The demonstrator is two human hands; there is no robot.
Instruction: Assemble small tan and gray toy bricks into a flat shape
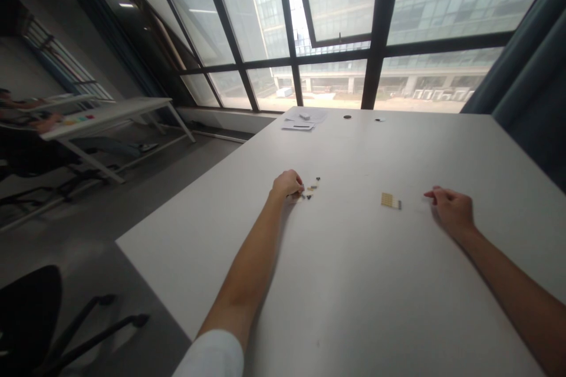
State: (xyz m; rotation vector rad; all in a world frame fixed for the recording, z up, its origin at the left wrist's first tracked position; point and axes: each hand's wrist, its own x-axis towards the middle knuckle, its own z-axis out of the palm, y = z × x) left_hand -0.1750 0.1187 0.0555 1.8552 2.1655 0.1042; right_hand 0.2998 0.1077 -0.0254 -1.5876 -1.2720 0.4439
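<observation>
Left hand (287,182) is at small loose parts (313,187), right hand (454,210) well apart; can't tell either grip. Tan gridded piece (387,199) sits between, likely for two-handed reach.

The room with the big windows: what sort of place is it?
Probably an office or shared workroom: a large white table, a black chair on castors, and a second table beyond.

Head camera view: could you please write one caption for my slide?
Left hand at small pieces on a white table, right hand apart, a yellowish item lying between the two.
</observation>
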